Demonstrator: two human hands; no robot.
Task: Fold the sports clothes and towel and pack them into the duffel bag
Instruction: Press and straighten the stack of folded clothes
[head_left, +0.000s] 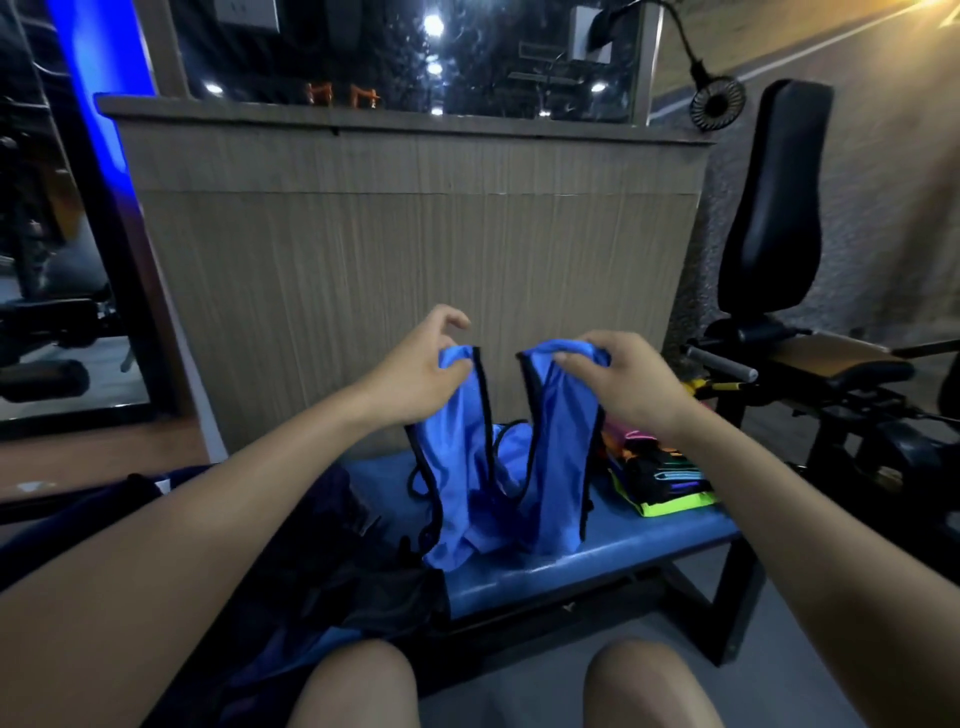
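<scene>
above the blue bench (597, 558), left hand (415, 376), right hand (626, 382) pinching blue vest (550, 467) straps, no legible writing

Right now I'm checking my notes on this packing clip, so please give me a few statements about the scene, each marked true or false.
1. Both hands hold the blue vest up by its shoulder straps. True: left hand, right hand, blue vest.
2. The vest lies folded flat on the bench. False: only its lower part rests on the blue bench.
3. Folded bright clothes lie right of the vest. True.
4. The vest has white trim. False: the trim is black.
5. The dark bag is right of the vest. False: left.
</scene>
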